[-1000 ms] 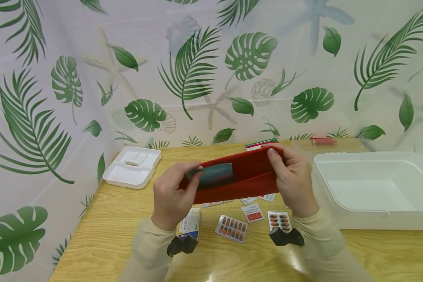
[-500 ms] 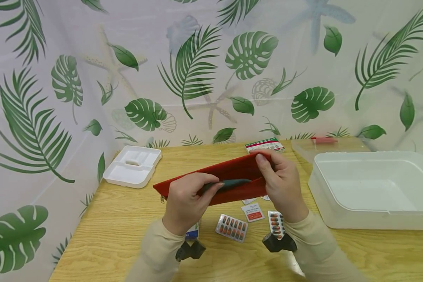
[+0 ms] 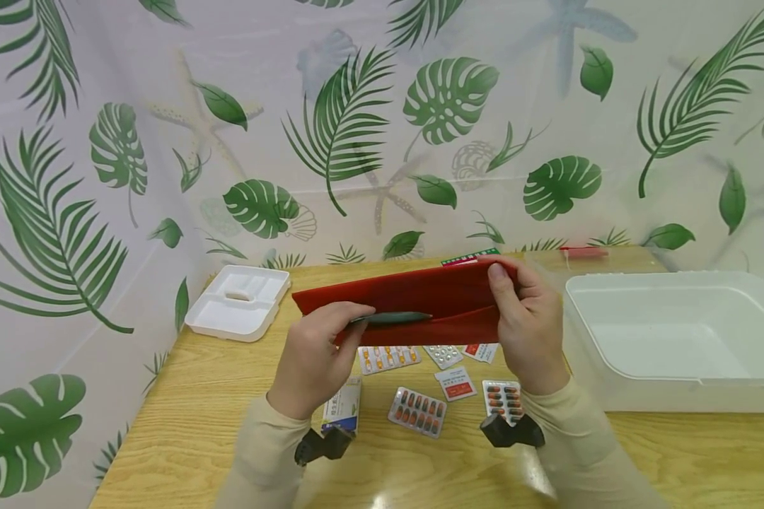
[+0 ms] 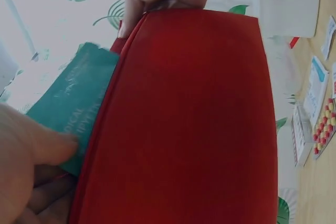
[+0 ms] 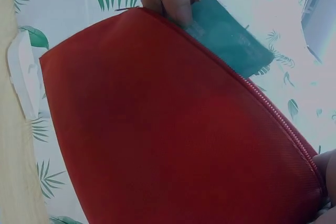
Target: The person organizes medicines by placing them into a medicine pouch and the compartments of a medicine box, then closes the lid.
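A red zip pouch [image 3: 414, 293] is held up above the table with its zipped mouth open toward me. My right hand [image 3: 531, 322] grips the pouch's right end, thumb on the near side. My left hand [image 3: 321, 357] pinches a flat teal packet [image 3: 395, 318] between thumb and fingers at the pouch's mouth. In the left wrist view the packet [image 4: 79, 98] shows pale lettering and sticks out past the zipper edge. The right wrist view shows the pouch's broad side [image 5: 168, 114] and the teeth of its zipper [image 5: 278, 111]. The inside of the pouch is mostly hidden.
Below the pouch lie blister packs of capsules [image 3: 418, 412], a red-and-white sachet [image 3: 455, 383] and a medicine box [image 3: 342, 404]. A large white bin [image 3: 687, 392] stands at the right. A white divided tray [image 3: 229, 322] is at the back left. Another box [image 3: 470, 257] lies behind the pouch.
The teal packet has turned from broad side to nearly edge-on. The pouch tilted and shifted left, then came back more level; both hands still hold on.
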### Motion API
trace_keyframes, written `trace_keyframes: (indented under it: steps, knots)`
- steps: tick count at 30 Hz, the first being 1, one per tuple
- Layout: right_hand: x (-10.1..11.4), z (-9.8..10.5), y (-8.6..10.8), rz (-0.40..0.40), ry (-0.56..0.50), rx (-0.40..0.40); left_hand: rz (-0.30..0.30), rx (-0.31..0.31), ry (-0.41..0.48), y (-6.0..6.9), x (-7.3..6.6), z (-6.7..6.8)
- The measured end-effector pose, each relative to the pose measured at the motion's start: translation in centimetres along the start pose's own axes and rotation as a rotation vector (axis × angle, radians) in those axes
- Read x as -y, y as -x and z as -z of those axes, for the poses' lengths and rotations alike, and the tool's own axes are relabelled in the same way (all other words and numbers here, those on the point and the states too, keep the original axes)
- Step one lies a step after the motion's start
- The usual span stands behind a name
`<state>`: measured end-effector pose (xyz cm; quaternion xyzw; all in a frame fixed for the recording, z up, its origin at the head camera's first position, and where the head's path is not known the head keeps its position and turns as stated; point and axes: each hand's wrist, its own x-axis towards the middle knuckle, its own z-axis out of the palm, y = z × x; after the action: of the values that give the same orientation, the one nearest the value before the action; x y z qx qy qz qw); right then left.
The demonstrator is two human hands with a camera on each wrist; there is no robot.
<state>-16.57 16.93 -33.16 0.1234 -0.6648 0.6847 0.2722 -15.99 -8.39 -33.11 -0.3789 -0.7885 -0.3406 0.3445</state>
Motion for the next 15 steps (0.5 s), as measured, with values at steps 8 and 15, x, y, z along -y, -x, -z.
trace_keyframes:
  steps: [8,15]
  knots:
    - [-0.22,0.1,-0.17,0.013,0.001,0.005,0.053,-0.348,0.102,-0.32,0.02,0.98]
    - [-0.78,-0.33,0.12,-0.027,0.042,0.077,-0.028,-0.345,0.103,-0.54,-0.41,1.0]
